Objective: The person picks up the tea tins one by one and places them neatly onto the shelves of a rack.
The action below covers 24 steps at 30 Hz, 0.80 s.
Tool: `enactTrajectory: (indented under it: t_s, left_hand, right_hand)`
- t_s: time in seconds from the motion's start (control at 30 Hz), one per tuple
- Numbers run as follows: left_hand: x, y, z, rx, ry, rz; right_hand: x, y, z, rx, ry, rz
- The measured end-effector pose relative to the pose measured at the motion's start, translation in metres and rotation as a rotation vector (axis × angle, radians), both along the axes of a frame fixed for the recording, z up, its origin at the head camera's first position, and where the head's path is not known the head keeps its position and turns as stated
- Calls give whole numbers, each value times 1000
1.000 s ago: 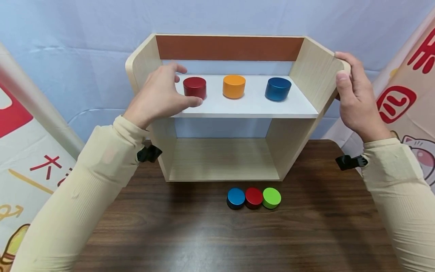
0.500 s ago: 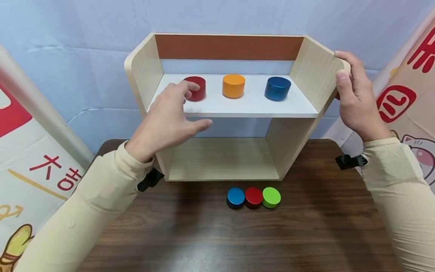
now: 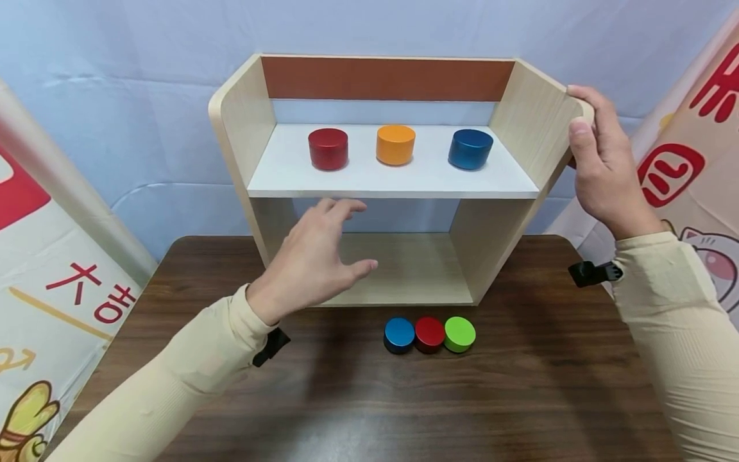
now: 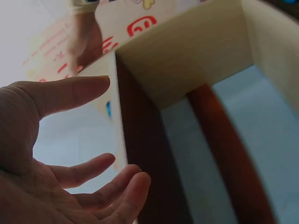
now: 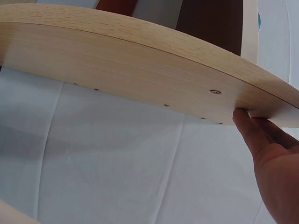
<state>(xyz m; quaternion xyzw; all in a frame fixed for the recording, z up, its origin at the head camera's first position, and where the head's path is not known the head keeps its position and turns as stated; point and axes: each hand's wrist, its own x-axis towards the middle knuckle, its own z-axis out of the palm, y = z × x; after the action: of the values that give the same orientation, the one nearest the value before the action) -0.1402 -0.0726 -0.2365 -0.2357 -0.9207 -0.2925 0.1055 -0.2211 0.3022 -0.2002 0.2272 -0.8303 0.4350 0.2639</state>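
Dark wood bench point(image 3: 519, 398): carries three low pucks, blue point(image 3: 399, 334), red point(image 3: 430, 333), green point(image 3: 460, 333), touching in a row.
Left hand point(image 3: 314, 263): fingers spread and relaxed, holding nothing, in front of the shelf unit's lower opening, near the pucks.
Shelf unit point(image 3: 254, 122): upright behind the pucks.
Right hand point(image 3: 600, 167): grips its right side panel at the top edge.
White shelf point(image 3: 404, 179): red tin point(image 3: 328, 148), orange tin point(image 3: 395, 145), blue tin point(image 3: 470, 149), spaced apart.

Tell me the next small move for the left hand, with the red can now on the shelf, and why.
Probably lower the left hand onto the blue puck, nearest of three on the table. It hangs open and empty in front of the lower bay, while the right hand grips the shelf unit by its side panel.
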Motion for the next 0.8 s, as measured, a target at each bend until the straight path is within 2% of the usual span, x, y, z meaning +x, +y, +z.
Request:
enactTrajectory:
  t_s: [0.23, 0.47, 0.67, 0.8]
  left_hand:
    - [-2, 9, -33, -22, -50, -81]
    - [-5, 18, -71, -50, -144, -146]
    - [-5, 20, -102, -24, -235, -200]
    - [-8, 21, -123, -4, -260, -244]
  right_hand:
    - [0, 0, 0, -4, -3, -4]
    - [0, 0, 1, -9, -6, -11]
    - [1, -1, 0, -10, -9, -15]
    - [0, 0, 0, -12, -7, -10]
